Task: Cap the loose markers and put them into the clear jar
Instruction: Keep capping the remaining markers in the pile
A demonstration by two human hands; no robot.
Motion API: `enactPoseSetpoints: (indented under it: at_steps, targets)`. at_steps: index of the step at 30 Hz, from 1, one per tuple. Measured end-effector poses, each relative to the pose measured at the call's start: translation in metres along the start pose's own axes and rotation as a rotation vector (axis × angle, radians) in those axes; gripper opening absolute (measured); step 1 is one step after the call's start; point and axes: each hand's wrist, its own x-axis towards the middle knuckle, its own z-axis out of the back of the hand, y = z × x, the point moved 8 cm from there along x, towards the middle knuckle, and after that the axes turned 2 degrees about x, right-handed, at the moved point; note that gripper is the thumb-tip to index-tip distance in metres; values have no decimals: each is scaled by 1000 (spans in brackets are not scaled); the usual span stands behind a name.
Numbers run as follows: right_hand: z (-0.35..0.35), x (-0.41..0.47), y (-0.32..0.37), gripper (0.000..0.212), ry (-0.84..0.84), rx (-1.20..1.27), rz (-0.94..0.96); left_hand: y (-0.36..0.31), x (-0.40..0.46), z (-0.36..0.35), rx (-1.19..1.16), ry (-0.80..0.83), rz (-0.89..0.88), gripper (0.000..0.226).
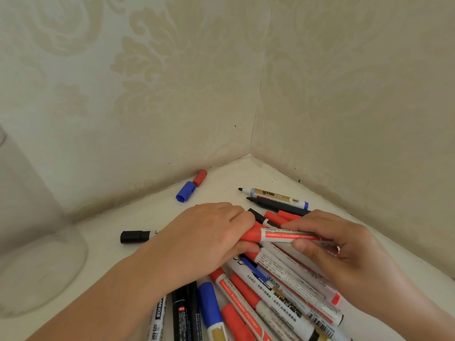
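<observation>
A red-capped white marker [283, 235] lies level between my two hands above the pile. My left hand [206, 232] grips its red cap end and my right hand [337, 244] pinches its white barrel. Under them is a heap of markers [270, 296] with red, blue and black caps. Two uncapped markers lie behind: a gold-labelled one [278, 196] and a black one [275, 205]. A loose blue cap [185, 192] and a loose red cap [200, 177] rest by the wall. The clear jar [37, 242] stands at the far left, with nothing visible in it.
A black-capped marker [135, 237] pokes out left of my left hand. The white table [118, 267] fits into a corner of two patterned walls [253, 134], which close off the back and right side.
</observation>
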Motion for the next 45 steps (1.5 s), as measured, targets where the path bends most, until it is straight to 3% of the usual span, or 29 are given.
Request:
enactPoseSetpoints:
  at_steps: [4,12,13,15,17,19,23,28,33,37,41,45]
  targets:
    - [-1,0,2,25,18,4,-9,-5,4,-1,-58,55,28,28]
    - [8,-2,4,24,-12,-85,-3,3,1,1,-214,2,46,26]
    - [15,-3,-1,24,-48,-109,-14,9,0,4,-234,-64,68,30]
    - [38,-3,-15,22,-178,-175,-53,36,-7,10,-257,-144,217,35]
    - [60,-3,-34,11,-298,-217,-131,68,-16,15,-284,-240,357,26]
    - [69,-4,-53,21,-333,-253,-214,95,-26,15,-343,-271,510,23]
    - [67,-3,-70,22,-300,-287,-323,109,-33,-2,-460,-114,596,29]
    - [61,-2,-85,22,-246,-338,-370,106,-41,-17,-584,124,574,13]
    - [54,-2,-96,25,-197,-410,-413,101,-41,-31,-475,294,512,11]
    - [48,0,-90,19,-132,-409,-404,98,-40,-34,-474,285,525,3]
    - [46,-1,-56,14,-181,-460,-228,93,-37,-33,-482,260,533,5]
    - [27,-3,-21,8,-99,-407,-78,91,-35,-34,-484,236,528,13]
